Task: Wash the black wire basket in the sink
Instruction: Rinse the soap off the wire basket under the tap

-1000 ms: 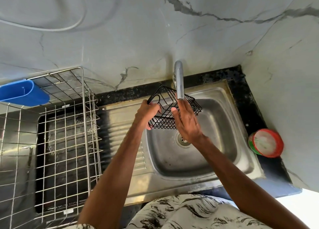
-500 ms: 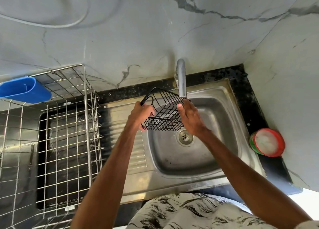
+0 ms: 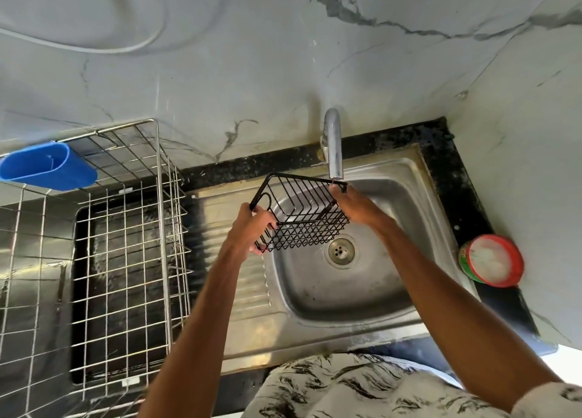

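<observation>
The black wire basket hangs tilted above the left part of the steel sink, just under the spout of the chrome tap. My left hand grips its left end near the hook-shaped handle. My right hand holds its right end, fingertips on the rim right below the spout. No water stream is visible. The drain lies open below the basket.
A large steel wire dish rack stands on the counter at the left, with a blue plastic holder on its back rim. A red and green tub of white paste sits on the black counter right of the sink. Marble walls close in behind and right.
Both hands turned the basket and shifted it left, so its open side now faces up and towards me. My right hand moved from its front to its right end.
</observation>
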